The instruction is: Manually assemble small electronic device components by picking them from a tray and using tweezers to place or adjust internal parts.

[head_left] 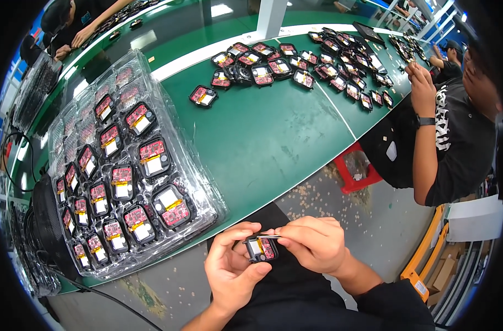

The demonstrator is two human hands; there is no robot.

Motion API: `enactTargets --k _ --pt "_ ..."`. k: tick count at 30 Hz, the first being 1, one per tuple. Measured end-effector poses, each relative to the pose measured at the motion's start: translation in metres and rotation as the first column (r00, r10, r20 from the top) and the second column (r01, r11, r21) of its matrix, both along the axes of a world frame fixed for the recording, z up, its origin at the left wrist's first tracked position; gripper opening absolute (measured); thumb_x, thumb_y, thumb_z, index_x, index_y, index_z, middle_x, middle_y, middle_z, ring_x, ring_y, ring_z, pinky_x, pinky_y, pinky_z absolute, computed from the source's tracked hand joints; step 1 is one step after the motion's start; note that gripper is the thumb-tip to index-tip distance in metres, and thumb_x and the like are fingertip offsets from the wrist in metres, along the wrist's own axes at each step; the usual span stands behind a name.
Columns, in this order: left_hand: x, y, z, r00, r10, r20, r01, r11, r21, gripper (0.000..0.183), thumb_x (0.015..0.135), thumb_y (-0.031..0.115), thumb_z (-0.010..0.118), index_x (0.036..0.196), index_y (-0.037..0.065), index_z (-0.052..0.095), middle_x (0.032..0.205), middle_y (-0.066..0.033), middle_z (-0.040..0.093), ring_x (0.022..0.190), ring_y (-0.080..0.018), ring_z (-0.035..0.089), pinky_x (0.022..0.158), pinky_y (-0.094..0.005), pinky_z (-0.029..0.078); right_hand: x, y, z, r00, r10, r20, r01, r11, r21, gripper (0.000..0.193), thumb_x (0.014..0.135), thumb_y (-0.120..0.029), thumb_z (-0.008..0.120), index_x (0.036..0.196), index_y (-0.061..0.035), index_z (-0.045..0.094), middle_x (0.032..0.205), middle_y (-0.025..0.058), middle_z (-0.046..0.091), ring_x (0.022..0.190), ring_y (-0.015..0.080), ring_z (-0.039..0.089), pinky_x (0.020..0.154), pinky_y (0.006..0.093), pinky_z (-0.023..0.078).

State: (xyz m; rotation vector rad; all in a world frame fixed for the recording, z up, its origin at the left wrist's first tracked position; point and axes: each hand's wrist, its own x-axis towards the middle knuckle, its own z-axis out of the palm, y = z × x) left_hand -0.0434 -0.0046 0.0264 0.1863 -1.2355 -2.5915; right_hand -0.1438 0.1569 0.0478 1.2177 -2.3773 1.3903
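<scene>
Head view, and here's the left hand (232, 271) with fingers and thumb closed round the edges of a small black casing (262, 250), held up in front of the dark clothing, just off the green table (262, 146)! The right hand (315, 243) pinches a thin metal tool (269, 236) against the casing's upper edge; its tip is too small to make out, and fingers hide part of the casing. Left, a clear plastic tray (204, 190) of similar units; right, a co-worker (461, 127) cut off by the dark rim
</scene>
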Motion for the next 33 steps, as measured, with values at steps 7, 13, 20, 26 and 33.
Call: enactTargets --k 7,13,20,26,33 --pt "0.007 0.003 -0.005 0.992 0.111 0.057 -0.088 0.945 -0.316 0.069 0.084 0.041 0.086 0.127 -0.004 0.057 0.129 -0.0218 0.062 0.114 -0.0293 0.066 0.095 -0.0444 0.060 0.015 0.008 0.012 0.963 -0.036 -0.269 0.062 0.994 0.089 0.014 0.084 -0.008 0.073 0.097 -0.0057 0.072 0.089 0.0044 0.075 0.075 0.0174 0.074 0.061 0.0294 0.058" --pt "0.013 0.002 0.042 0.981 0.105 0.162 -0.059 0.961 -0.270 0.062 0.090 0.037 0.081 0.128 -0.006 0.059 0.106 -0.0155 0.070 0.090 -0.0190 0.069 0.078 -0.0286 0.060 0.021 0.004 0.013 0.908 -0.029 -0.418 0.078 0.992 0.101 0.021 0.082 -0.019 0.068 0.098 -0.0065 0.072 0.084 0.0002 0.063 0.064 0.0148 0.059 0.052 0.0301 0.046" --pt "0.003 0.001 0.033 0.986 0.076 0.147 -0.030 0.955 -0.295 0.055 0.094 0.030 0.078 0.130 -0.008 0.059 0.104 -0.0158 0.070 0.090 -0.0204 0.069 0.074 -0.0267 0.058 0.012 0.017 0.027 0.852 -0.019 -0.523 0.128 0.977 0.172 0.018 0.085 -0.018 0.065 0.099 -0.0085 0.071 0.083 0.0005 0.062 0.061 0.0130 0.056 0.051 0.0288 0.044" --pt "-0.001 0.010 0.039 0.975 0.126 0.184 -0.058 0.941 -0.334 0.050 0.095 0.026 0.076 0.129 -0.007 0.061 0.101 -0.0132 0.070 0.088 -0.0192 0.068 0.072 -0.0260 0.058 0.009 0.024 0.025 0.861 0.046 -0.506 0.087 0.968 0.235 0.018 0.086 -0.018 0.065 0.099 -0.0088 0.071 0.086 0.0003 0.063 0.063 0.0129 0.058 0.051 0.0282 0.045" --pt "-0.004 0.015 0.039 0.960 0.090 0.267 -0.013 0.961 -0.276 0.047 0.096 0.023 0.074 0.131 -0.005 0.061 0.102 -0.0099 0.068 0.087 -0.0148 0.066 0.072 -0.0233 0.058 0.015 0.023 0.001 0.901 -0.026 -0.434 0.088 0.989 0.122 0.017 0.086 -0.018 0.064 0.099 -0.0083 0.071 0.080 0.0002 0.060 0.059 0.0136 0.057 0.050 0.0286 0.045"
